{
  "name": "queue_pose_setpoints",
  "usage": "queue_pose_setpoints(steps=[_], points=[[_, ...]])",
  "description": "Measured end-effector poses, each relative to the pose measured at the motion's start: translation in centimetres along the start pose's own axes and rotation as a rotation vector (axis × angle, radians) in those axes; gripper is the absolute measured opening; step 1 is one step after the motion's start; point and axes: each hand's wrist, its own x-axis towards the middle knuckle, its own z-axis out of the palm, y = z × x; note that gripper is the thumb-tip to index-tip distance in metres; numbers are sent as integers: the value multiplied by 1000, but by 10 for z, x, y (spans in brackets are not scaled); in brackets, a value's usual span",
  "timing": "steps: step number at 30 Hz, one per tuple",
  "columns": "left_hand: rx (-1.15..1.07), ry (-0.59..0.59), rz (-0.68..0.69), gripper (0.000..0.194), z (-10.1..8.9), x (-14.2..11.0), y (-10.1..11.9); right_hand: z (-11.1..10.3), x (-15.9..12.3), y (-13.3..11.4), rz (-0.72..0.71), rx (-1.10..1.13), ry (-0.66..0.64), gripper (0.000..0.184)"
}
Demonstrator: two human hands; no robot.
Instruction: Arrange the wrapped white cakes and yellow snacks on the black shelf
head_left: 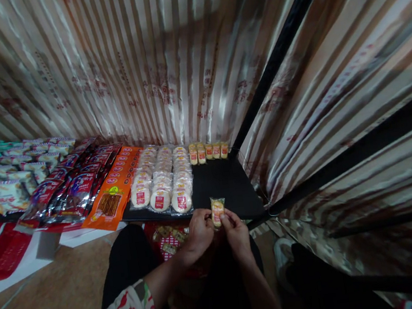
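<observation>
Both hands hold one small clear packet with a yellow cake and red label (217, 210) just above the front edge of a low black shelf (226, 187). My left hand (199, 234) pinches its left side, my right hand (235, 230) its right side. On the shelf lie three rows of round white cakes in clear wrap (163, 178). Behind them, a short row of several small yellow packets (207, 151) stands against the back wall.
Orange snack packs (116, 187), dark red packs (76, 185) and green-white bags (9, 172) fill the shelf to the left. Striped foil lines the walls (146, 55). A black post (279, 47) stands at the shelf's right corner. A red bag of packets (168, 241) sits on my lap.
</observation>
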Motion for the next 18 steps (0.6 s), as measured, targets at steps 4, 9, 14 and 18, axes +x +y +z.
queue_pose_setpoints(steps=[4,9,14,18], points=[[50,-37,-35,30,3,15,18,1,21,-3,-56,-20,33,49],[91,-47,-75,28,10,36,31,-2,46,-8,-111,-95,-31,45],[125,-56,-105,27,19,56,37,-1,66,-18,-139,-155,-62,40],[120,-94,-220,27,22,78,42,6,85,-23,-163,-195,-46,38]])
